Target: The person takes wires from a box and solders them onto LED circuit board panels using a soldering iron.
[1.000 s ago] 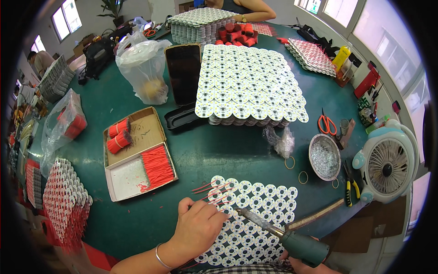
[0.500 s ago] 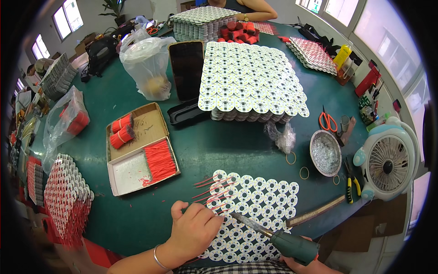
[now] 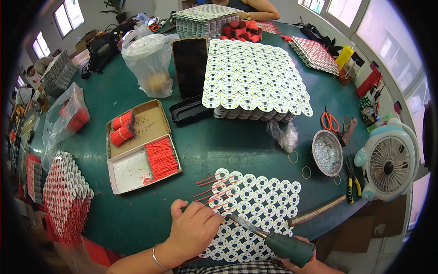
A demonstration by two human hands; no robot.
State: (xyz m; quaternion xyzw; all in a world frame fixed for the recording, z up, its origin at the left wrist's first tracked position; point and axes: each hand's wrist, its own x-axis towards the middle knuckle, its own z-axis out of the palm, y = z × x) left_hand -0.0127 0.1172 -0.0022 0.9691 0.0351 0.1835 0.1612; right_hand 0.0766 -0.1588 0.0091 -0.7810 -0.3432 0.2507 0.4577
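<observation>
A panel of joined round white LED boards [image 3: 260, 196] lies in front of me, with several thin red wires [image 3: 214, 187] attached along its upper left side. My left hand [image 3: 195, 228] is closed in a pinch at the panel's left edge; its fingers hide what is between them. My right hand [image 3: 299, 264] is wrapped round the green handle of a soldering iron [image 3: 289, 248], whose body covers most of that hand. The iron's tip reaches the boards beside my left fingertips.
A cardboard box [image 3: 119, 186] of cut red wires stands left. Behind the panel are a tall stack of LED boards [image 3: 255, 80] and a phone [image 3: 190, 68]. Rightward are a metal bowl [image 3: 315, 148], pliers [image 3: 350, 185], a bar [image 3: 317, 211] and a fan [image 3: 388, 166]. Another person's arm [image 3: 262, 9] is at the far side.
The soldering iron's handle has shifted slightly left and its tip has come a little nearer my left fingertips. My left hand stays almost in place. The whole view has shifted slightly.
</observation>
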